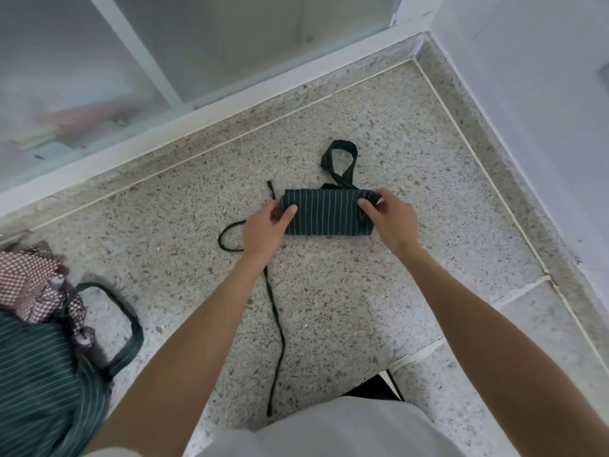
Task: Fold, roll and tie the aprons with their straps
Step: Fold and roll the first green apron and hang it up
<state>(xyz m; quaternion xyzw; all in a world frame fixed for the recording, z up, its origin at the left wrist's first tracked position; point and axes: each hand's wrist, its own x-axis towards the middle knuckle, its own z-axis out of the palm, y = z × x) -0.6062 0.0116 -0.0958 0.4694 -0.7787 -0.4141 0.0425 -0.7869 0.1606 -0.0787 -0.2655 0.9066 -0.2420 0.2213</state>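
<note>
Both hands grip the rolled apron, hiding its ends.

Dark green white-striped apron

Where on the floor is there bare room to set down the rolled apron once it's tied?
Bare speckled terrazzo floor lies right of the rolled dark green striped apron, toward the white wall. The left is crowded: thin dark straps trail there, and a heap of green striped and checked aprons fills the corner.

Speckled terrazzo floor meets frosted glass partition, pale wall.
</note>
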